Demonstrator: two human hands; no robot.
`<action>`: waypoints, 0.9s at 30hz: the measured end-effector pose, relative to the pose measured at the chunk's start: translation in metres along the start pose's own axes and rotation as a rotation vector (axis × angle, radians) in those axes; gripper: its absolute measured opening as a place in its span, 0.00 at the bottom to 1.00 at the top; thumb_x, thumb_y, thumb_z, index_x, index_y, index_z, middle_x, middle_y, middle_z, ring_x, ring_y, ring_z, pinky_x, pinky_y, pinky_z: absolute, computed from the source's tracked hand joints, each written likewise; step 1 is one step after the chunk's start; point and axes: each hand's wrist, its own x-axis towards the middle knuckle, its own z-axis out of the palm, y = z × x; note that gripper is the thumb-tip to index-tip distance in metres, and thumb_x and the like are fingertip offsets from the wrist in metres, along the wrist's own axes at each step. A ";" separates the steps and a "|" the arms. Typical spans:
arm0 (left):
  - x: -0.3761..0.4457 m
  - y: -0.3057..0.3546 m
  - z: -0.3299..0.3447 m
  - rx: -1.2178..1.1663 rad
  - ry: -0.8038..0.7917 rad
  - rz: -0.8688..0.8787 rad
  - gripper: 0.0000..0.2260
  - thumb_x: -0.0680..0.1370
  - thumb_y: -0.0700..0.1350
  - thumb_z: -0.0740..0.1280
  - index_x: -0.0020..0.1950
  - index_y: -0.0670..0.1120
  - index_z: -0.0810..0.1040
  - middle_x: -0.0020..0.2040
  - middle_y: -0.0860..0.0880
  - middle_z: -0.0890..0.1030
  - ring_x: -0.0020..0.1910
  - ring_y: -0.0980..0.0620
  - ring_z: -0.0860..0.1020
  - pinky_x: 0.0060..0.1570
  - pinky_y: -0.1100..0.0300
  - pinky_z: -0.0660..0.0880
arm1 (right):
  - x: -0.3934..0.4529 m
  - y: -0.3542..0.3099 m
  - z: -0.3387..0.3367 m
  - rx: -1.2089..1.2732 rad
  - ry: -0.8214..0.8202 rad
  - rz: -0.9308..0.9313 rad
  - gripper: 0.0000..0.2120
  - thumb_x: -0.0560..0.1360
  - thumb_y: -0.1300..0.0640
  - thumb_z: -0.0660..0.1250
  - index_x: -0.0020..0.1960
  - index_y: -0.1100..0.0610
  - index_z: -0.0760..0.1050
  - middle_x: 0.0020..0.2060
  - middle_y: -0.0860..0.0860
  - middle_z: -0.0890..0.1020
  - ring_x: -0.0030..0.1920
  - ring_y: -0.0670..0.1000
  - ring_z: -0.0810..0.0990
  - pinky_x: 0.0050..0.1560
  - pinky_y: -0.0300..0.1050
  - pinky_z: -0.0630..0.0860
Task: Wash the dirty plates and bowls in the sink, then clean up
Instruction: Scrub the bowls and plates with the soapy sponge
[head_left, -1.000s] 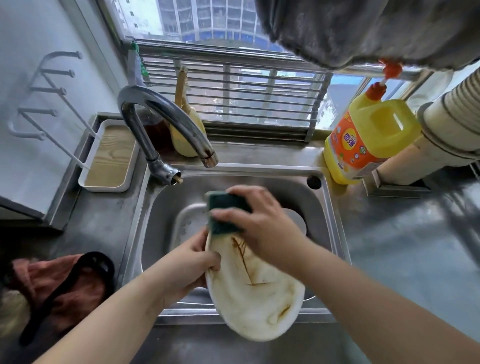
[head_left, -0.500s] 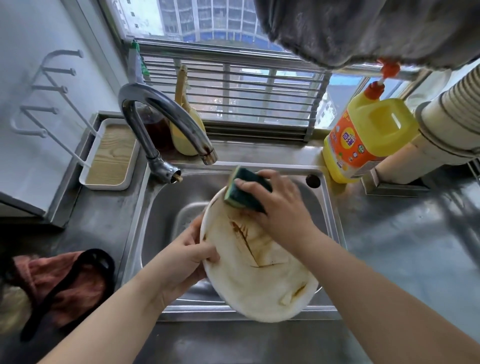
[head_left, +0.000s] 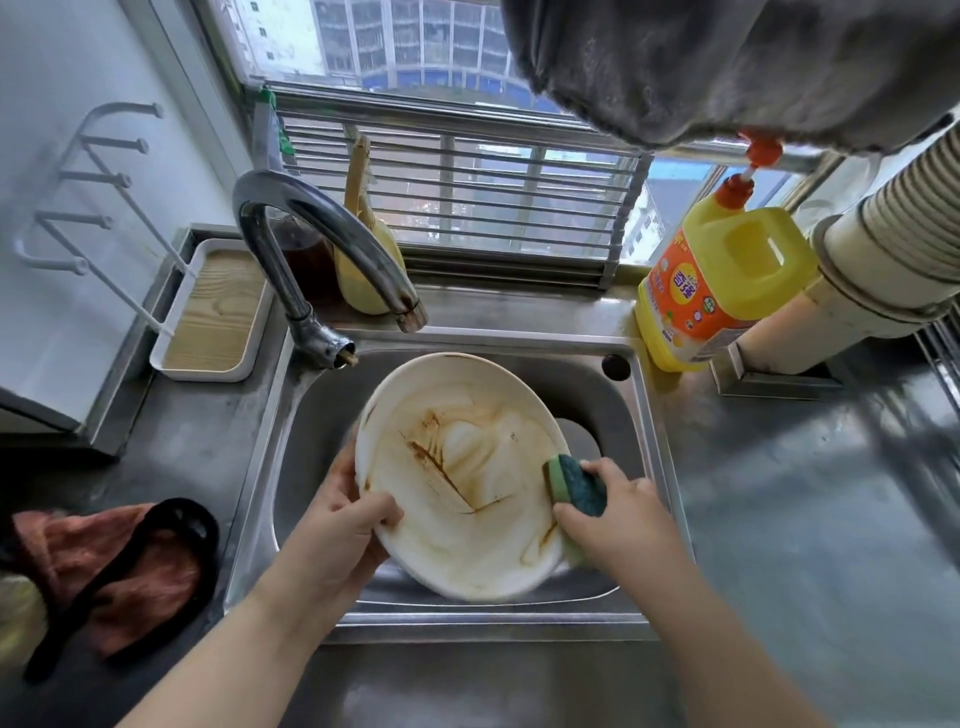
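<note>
Step in hand: scrubbing of one dirty plate (head_left: 462, 478), held tilted over the sink (head_left: 657, 415) at the centre of the frame. The plate is white, streaked with brown residue across its face and smeared with what appears to be suds.

Left hand (head_left: 343, 525): clamped on the plate's lower-left rim, thumb on the face and fingers behind it. Right hand (head_left: 613, 519): clamped on a green sponge (head_left: 574, 486), which is pressed against the plate's right rim, lower centre-right of the frame. The two hands are apart, one on each side of the plate.

The faucet (head_left: 322, 249) stands at upper left of the sink; no water is seen running. A yellow detergent bottle (head_left: 722, 291) stands on the table (head_left: 805, 519) at upper right, just beside the sink corner. A reddish cloth (head_left: 104, 561) lies at lower left. Further dishes in the basin cannot be confirmed; the plate hides most of it.

Assessment: task is at an early stage, as the brown streaks remain. The next move calls for the sponge to work across the stained centre with a firm left-hand hold, followed by a rinse under the faucet.
</note>
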 end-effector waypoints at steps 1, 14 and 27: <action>0.000 0.000 0.001 -0.017 0.019 0.006 0.30 0.63 0.27 0.62 0.55 0.57 0.78 0.44 0.47 0.83 0.40 0.49 0.82 0.32 0.58 0.79 | 0.002 -0.001 -0.003 0.012 -0.017 -0.005 0.25 0.73 0.41 0.66 0.68 0.40 0.63 0.50 0.50 0.66 0.50 0.53 0.73 0.50 0.43 0.72; 0.007 -0.005 0.018 -0.080 0.269 0.097 0.31 0.74 0.25 0.55 0.69 0.55 0.68 0.54 0.49 0.78 0.50 0.50 0.78 0.34 0.60 0.80 | -0.057 -0.028 0.021 0.145 -0.091 -0.137 0.28 0.73 0.41 0.65 0.72 0.37 0.63 0.53 0.46 0.66 0.56 0.47 0.75 0.58 0.40 0.71; 0.012 -0.004 0.025 -0.105 0.276 0.061 0.30 0.73 0.24 0.54 0.61 0.56 0.72 0.52 0.47 0.78 0.50 0.48 0.77 0.45 0.53 0.78 | -0.038 -0.031 0.020 0.069 -0.057 -0.265 0.28 0.73 0.44 0.65 0.72 0.37 0.63 0.56 0.47 0.65 0.58 0.51 0.71 0.63 0.45 0.71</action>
